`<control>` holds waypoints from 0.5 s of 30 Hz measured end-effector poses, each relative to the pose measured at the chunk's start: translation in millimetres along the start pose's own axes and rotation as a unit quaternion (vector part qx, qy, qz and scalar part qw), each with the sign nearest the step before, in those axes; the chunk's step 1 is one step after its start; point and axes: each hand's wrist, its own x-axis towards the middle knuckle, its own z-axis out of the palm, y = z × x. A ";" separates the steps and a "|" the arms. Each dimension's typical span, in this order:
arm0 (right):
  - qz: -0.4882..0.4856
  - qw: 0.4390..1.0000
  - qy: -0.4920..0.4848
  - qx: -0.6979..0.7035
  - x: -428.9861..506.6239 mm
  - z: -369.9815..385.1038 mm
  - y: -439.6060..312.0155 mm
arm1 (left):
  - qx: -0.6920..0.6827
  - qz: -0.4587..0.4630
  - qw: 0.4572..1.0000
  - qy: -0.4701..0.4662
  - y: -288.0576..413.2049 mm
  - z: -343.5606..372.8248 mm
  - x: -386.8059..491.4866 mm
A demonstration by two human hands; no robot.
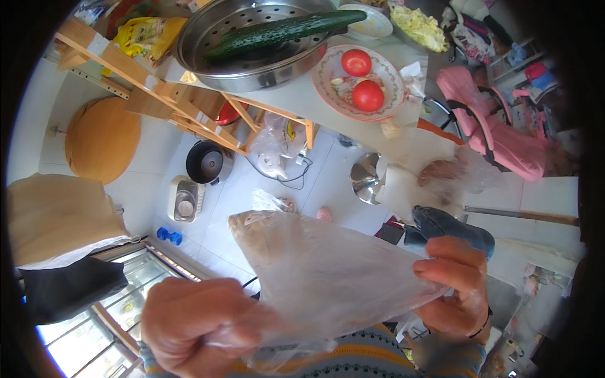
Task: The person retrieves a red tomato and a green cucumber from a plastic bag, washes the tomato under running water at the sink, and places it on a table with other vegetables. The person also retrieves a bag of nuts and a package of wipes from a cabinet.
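A translucent plastic bag (pixel 326 264) is stretched between my two hands in front of my body. My left hand (pixel 198 321) pinches its edge at the lower left, the fingers curled in and slightly blurred. On the other side my right hand (pixel 456 283) grips the bag's edge between thumb and fingers. Something beige shows at the bag's upper left corner; I cannot tell whether it is inside the bag or behind it. Behind the bag are the tiled floor and a striped sleeve and top at the lower edge.
On the table (pixel 279 101) stands a steel steamer pot (pixel 264 80) with a cucumber (pixel 288 30) across it. A patterned plate (pixel 326 90) holds two tomatoes (pixel 367 95) and garlic cloves. A pink chair (pixel 496 127) stands right; a rice cooker pot (pixel 205 163) and a blue dumbbell (pixel 169 236) are on the floor.
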 end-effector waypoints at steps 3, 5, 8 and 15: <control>0.039 0.996 0.076 0.008 2.9 10.9 -11.5 | -0.062 0.012 0.998 0.008 1.9 -10.2 -18.9; 0.103 0.983 0.149 0.024 4.3 18.1 -22.2 | -0.034 0.024 0.999 -0.035 11.1 -32.5 -32.7; 0.187 0.953 0.235 0.047 -0.8 28.4 -38.4 | -0.032 0.102 0.991 -0.077 4.9 -63.2 -44.7; 0.196 0.964 0.126 0.125 -57.2 -33.2 -33.4 | -0.025 -0.053 0.998 0.015 36.0 -55.5 -72.4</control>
